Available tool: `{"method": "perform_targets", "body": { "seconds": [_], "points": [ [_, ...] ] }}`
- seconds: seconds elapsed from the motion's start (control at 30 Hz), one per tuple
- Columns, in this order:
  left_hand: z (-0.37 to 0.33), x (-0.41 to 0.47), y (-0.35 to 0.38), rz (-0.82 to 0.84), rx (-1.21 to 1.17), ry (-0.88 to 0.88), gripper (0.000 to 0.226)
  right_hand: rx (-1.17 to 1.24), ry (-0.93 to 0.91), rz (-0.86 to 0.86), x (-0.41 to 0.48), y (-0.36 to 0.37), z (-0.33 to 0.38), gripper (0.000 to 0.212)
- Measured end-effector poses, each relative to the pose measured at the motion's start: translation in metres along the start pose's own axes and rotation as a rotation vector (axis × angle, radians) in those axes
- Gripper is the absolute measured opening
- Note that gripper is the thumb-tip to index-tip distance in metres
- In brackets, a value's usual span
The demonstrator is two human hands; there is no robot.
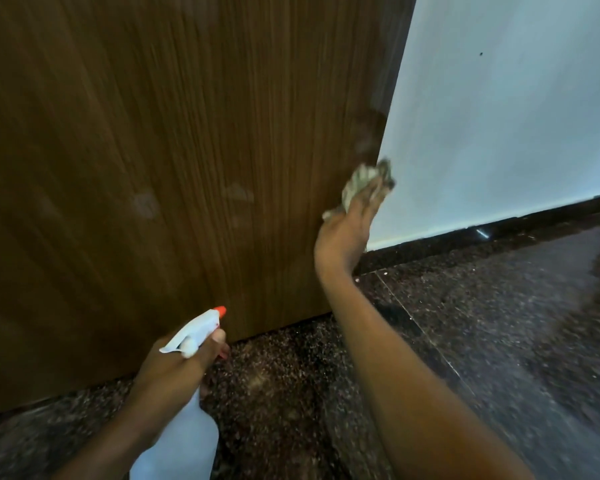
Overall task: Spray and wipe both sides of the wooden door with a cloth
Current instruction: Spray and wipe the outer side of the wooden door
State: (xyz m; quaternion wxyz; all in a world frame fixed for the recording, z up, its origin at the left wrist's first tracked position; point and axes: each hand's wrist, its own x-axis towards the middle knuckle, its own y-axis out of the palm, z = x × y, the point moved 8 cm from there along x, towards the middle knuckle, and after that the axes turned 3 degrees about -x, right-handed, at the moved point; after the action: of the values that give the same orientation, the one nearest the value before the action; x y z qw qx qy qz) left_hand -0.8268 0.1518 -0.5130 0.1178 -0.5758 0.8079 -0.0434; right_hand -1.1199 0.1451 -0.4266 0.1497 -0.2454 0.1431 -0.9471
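Here's the wooden door [153, 133], dark brown with a fine upright grain, filling the left and middle of the view and standing just above the floor [499, 323]. The right hand [349, 225] is up at the door's right-hand edge, low on the panel, arm stretched out. Its fingers are bunched around a crumpled, greyish cloth [362, 183] and hold it against that edge. The wad pokes out above the fingertips, past the door's edge and in front of the pale wall [516, 116] behind. Down low, the left hand [177, 368] has a firm grip around the neck of a white spray bottle [184, 441], with one finger up by the trigger. The bottle's body hangs below the fist, and its orange nozzle tip [219, 310] points at the bottom part of the door, close to it but apart. A few faint pale patches [146, 204] show on the wood at mid-height, though it's too blurred to tell what they are. The floor is dark speckled stone, glossy, and a dark skirting [499, 221] runs along the foot of the wall to the right.
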Motion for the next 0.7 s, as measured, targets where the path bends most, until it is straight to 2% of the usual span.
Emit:
{"method": "perform_targets", "body": {
  "seconds": [0.17,0.23,0.3,0.37,0.53,0.63,0.7],
  "points": [
    [-0.003,-0.005,-0.018,-0.094,-0.018,0.032,0.008,-0.135,0.541,0.423,-0.075,0.031,-0.117,0.058],
    [-0.002,-0.009,-0.028,-0.133,-0.044,0.027,0.014,-0.189,0.629,0.610,-0.097,0.036,-0.123,0.052],
    [0.000,-0.010,-0.041,-0.189,-0.075,0.025,0.031,-0.239,0.607,0.746,-0.118,0.039,-0.108,0.047],
    [-0.007,-0.013,-0.062,-0.258,-0.096,0.039,0.038,-0.178,0.576,0.828,-0.139,0.048,-0.079,0.044],
    [-0.035,-0.020,-0.108,-0.352,-0.131,0.126,0.033,0.010,0.502,0.878,-0.166,0.063,0.004,0.023],
    [-0.052,-0.024,-0.132,-0.379,-0.149,0.104,0.024,-0.057,0.402,0.924,-0.160,0.052,0.052,0.006],
    [-0.073,-0.030,-0.147,-0.380,-0.144,0.075,0.020,-0.141,0.370,0.950,-0.154,0.039,0.084,0.005]
  ]
}}
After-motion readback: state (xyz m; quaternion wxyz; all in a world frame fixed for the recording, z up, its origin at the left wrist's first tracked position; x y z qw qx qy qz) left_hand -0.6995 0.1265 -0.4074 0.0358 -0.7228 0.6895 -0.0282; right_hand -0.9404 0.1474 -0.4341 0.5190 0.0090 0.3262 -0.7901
